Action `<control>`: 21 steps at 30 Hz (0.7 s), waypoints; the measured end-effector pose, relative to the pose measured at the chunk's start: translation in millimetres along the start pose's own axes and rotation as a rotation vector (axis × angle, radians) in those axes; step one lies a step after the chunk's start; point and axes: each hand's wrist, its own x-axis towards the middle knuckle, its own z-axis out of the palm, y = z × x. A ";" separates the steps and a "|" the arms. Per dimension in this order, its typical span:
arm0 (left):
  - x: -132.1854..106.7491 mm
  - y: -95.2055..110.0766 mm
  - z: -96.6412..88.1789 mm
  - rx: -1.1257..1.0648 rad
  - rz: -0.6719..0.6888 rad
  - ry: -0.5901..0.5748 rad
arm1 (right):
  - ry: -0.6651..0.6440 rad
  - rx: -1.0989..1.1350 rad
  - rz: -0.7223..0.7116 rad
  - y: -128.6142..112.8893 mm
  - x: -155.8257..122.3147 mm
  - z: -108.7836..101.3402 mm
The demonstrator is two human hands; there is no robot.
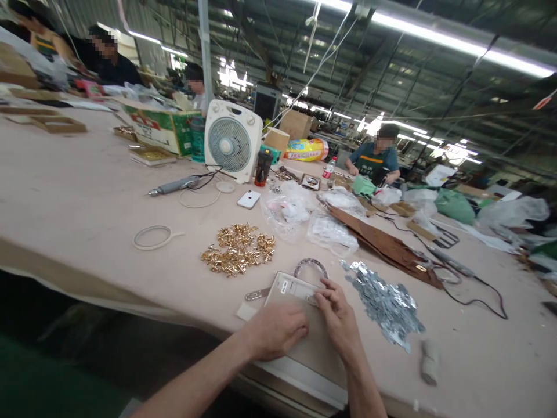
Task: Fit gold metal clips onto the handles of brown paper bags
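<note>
A flat beige handbag (319, 355) with a small white label (284, 287) lies at the table's near edge. Its round speckled handle (310, 262) arches from the far side. My left hand (278, 330) rests over the bag's left part, fingers curled closed; whatever they hold is hidden. At the upper right part of the bag, my right hand (338, 313) has its fingertips pinched together around a small spot, and the thing in them is too small to name. A strap with a metal clasp (257, 294) sticks out at the left.
Gold-coloured fasteners (237, 249) are heaped beyond the bag, and flat silver metal pieces (385, 302) right of it. Further back are a phone (248, 199), a white fan (234, 142), plastic bags (287, 209) and brown leather strips (383, 241). Across the table sits a co-worker (374, 157).
</note>
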 end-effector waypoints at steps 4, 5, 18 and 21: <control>0.8 -1.5 2.5 -0.005 0.011 0.019 | -0.010 -0.041 0.010 4.3 0.4 12.5; 0.8 -1.8 2.9 -0.010 0.013 0.026 | -0.016 -0.045 0.011 6.0 0.0 13.5; 0.6 -2.9 3.8 -0.026 -0.019 0.024 | 0.015 -0.122 -0.011 18.2 4.8 21.2; 0.6 -2.8 3.0 -0.017 -0.021 0.021 | 0.023 -0.148 -0.018 20.0 3.4 23.8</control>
